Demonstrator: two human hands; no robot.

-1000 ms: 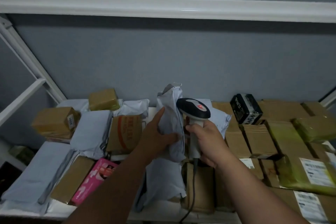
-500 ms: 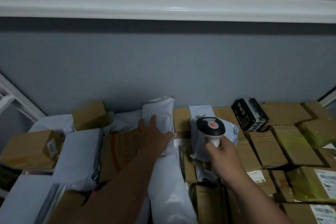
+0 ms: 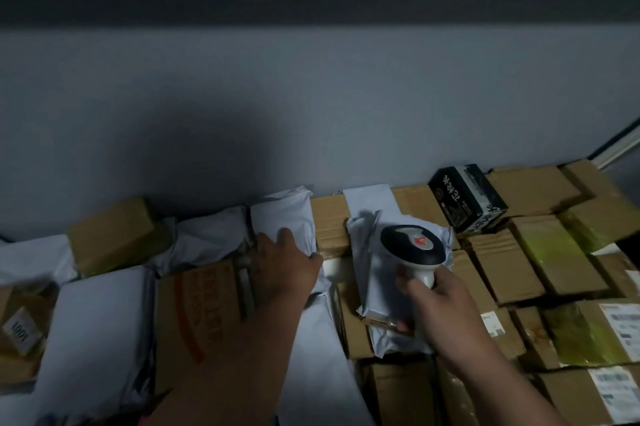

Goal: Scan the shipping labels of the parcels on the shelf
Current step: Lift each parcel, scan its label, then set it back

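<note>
Left hand [image 3: 282, 266], fingers straight, is pressing a white mailer [image 3: 284, 221]; at three o'clock, right hand [image 3: 438, 301] is grasping the scanner [image 3: 414, 247].

Left hand [image 3: 284, 264] flat, fingers straight; right hand [image 3: 431, 301] curled in a grip.

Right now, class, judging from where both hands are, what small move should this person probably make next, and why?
Probably swing the scanner toward the small grey mailer beneath it. The right hand grips the scanner's handle just above that mailer, while the left hand rests flat on the long grey mailer, which shows no label.
</note>
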